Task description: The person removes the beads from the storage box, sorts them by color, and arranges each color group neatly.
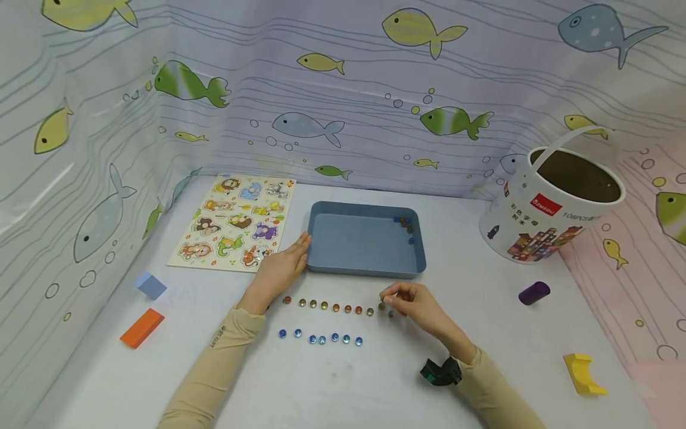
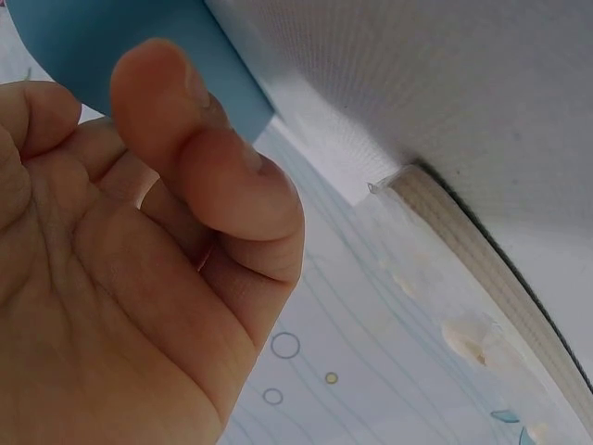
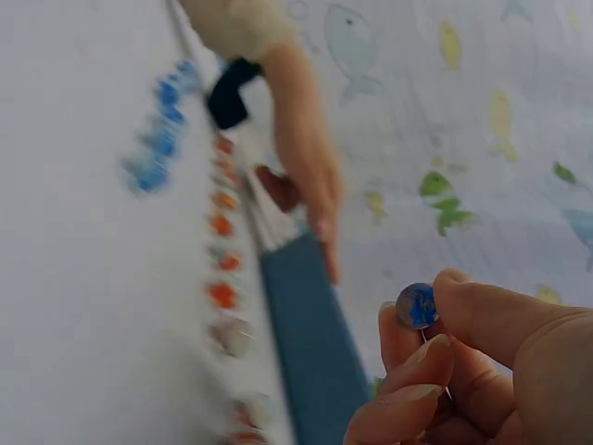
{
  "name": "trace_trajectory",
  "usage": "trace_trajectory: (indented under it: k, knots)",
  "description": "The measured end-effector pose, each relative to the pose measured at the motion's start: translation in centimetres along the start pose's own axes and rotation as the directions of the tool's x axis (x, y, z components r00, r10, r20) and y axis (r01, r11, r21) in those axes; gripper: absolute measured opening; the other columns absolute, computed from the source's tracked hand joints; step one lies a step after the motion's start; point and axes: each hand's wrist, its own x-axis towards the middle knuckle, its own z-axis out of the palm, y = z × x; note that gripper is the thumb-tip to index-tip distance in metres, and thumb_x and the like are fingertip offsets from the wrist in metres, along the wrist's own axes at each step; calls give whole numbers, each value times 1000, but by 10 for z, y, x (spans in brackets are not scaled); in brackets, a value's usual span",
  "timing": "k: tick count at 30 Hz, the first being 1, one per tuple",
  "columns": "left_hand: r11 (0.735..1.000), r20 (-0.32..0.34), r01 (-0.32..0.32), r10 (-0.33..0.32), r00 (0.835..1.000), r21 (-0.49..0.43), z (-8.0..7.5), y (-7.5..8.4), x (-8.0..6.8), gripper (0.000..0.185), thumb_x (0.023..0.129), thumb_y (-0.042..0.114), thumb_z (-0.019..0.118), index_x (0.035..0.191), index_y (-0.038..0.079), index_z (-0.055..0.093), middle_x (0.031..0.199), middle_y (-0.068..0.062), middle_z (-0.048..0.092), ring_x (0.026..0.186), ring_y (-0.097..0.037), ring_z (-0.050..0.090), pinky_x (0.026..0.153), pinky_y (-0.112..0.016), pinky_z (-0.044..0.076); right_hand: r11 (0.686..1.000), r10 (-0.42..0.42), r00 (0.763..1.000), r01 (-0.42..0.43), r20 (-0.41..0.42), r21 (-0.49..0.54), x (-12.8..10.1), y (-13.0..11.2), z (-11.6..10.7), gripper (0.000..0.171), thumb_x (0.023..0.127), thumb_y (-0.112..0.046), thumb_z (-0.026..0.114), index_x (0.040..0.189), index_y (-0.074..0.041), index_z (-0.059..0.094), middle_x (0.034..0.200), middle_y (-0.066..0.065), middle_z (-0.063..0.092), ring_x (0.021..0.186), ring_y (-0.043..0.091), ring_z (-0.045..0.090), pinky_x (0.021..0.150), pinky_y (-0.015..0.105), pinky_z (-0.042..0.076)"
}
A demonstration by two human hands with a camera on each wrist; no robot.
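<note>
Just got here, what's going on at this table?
A person's right hand pinches a clear-and-blue marble near the right end of a mostly orange-amber row. The left hand is at the left edge of a blue-gray tray. A blue row lies closer to the person; a few more marbles sit toward the tray's far right corner.

Fish-print curtain [image 1: 364,89] hung along three sides of white tabletop [image 1: 300,390], its wavy-lined folds tinted lilac at rear, pink at right.
</note>
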Motion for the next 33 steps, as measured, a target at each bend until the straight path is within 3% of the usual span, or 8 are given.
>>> trace_trajectory:
  k: [3, 7, 10, 15, 20, 26, 29, 33]
  knots:
    - [1000, -1, 4, -4, 1000, -4, -1, 0, 0, 48, 102, 23, 45, 148, 8, 39, 154, -5, 38, 66, -27, 66, 46, -28, 44, 998, 32, 996, -36, 83, 45, -10, 7, 16, 28, 94, -17, 63, 107, 7, 66, 70, -1, 54, 52, 6, 41, 49, 22, 37]
    - [1000, 2, 11, -11, 1000, -5, -3, -1, 1, 49, 102, 23, 45, 148, 9, 38, 154, -5, 37, 48, -17, 52, 42, -25, 38, 996, 35, 985, -48, 170, 72, -18, 16, 32, 24, 93, -14, 64, 104, 7, 66, 65, -3, 50, 50, 2, 37, 47, 19, 33]
    - [1000, 11, 13, -13, 1000, -8, -2, -1, 1, 49, 103, 24, 45, 149, 9, 37, 155, -4, 36, 43, -13, 44, 41, -25, 36, 1000, 25, 986, -27, 166, 9, -20, 20, 38, 18, 91, -15, 67, 99, 0, 70, 65, -4, 51, 51, 2, 37, 48, 18, 34]
    - [1000, 11, 6, -6, 1000, 0, -1, -2, 1, 49, 102, 24, 45, 148, 9, 38, 155, -4, 36, 43, -12, 42, 40, -24, 35, 991, 1, 991, 17, 132, -135, -21, 24, 42, 6, 85, -14, 73, 91, -13, 73, 79, 1, 61, 57, 1, 41, 53, 17, 37]
    - [1000, -2, -2, 2, 1000, 8, -2, -2, 2, 48, 102, 23, 46, 148, 8, 39, 154, -6, 38, 44, -15, 46, 41, -25, 36, 982, -14, 991, 39, 132, -187, -22, 22, 45, 10, 82, -11, 76, 90, -16, 73, 83, 1, 62, 58, 1, 43, 53, 17, 38]
    - [1000, -7, -9, 10, 1000, 21, -3, -2, 1, 49, 102, 23, 46, 148, 8, 39, 153, -7, 39, 48, -19, 53, 44, -29, 42, 988, -3, 991, 24, 134, -153, -17, 10, 31, 10, 86, -15, 73, 94, -11, 73, 84, 4, 65, 61, 3, 45, 56, 18, 39]
    - [1000, -2, -3, 3, 1000, 19, -2, -2, 1, 49, 102, 23, 46, 148, 8, 39, 154, -7, 38, 45, -18, 49, 42, -28, 40, 992, -15, 996, 26, 84, -126, -10, -2, 15, 14, 90, -16, 68, 97, -5, 72, 89, 10, 68, 64, 7, 48, 58, 18, 40]
    - [1000, 1, 1, -1, 1000, 19, 0, -3, 0, 49, 102, 24, 45, 148, 8, 39, 154, -6, 37, 56, -24, 60, 45, -28, 42, 995, -22, 1000, 20, -20, -102, 5, -19, -11, 22, 95, -19, 62, 102, 0, 69, 97, 23, 67, 74, 20, 55, 66, 25, 46]
